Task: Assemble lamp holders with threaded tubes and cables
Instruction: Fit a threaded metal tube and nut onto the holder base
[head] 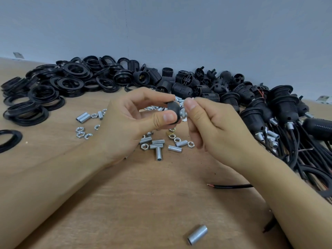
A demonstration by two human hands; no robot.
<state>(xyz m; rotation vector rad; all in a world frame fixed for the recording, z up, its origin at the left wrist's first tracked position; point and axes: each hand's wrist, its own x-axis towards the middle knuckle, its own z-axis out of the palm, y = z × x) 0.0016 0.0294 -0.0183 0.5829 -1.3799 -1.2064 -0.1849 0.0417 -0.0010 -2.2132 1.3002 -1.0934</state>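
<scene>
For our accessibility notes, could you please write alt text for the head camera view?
Above a wooden table, the left hand holds a black lamp holder cap while the right hand pinches a metal threaded tube at its end. Loose nuts, black rings and cabled holders surround them.

No writing, brand or number can be read anywhere. The small labels by the wall are too blurred to make out

I'm at a small assembly workshop bench: bare plywood desk against a plain grey wall, black threaded rings heaped at ten o'clock, lamp holders at twelve, cabled holders at two, loose nuts and tubes mid-desk.
</scene>
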